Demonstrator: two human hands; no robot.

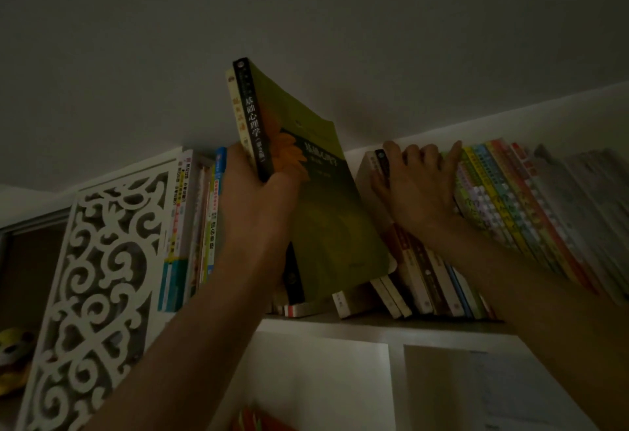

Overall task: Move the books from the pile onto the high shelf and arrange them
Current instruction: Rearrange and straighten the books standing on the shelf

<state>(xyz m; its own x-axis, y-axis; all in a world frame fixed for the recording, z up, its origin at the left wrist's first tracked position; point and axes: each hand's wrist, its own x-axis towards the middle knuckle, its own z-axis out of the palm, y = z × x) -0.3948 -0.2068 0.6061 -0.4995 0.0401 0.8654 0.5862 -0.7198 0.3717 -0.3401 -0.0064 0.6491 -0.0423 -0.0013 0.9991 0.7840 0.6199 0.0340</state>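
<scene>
My left hand (pixel 258 192) grips a green book (pixel 323 199) with a black spine, together with a thinner yellow-spined book (pixel 238 107) behind it, raised above the high shelf (pixel 374 323). The green book's lower end stands in a gap among the shelved books. My right hand (pixel 418 185) presses flat against a leaning row of colourful books (pixel 510 199), its fingers curled over their tops and holding them to the right. Under my right wrist several thinner books (pixel 429 281) lean to the left.
A white carved fretwork panel (pixel 102 277) stands at the left, with upright books (pixel 194 226) beside it. The ceiling is close above the shelf. White compartments (pixel 323 379) lie below. A yellow object (pixel 13 355) sits at the far left. The room is dim.
</scene>
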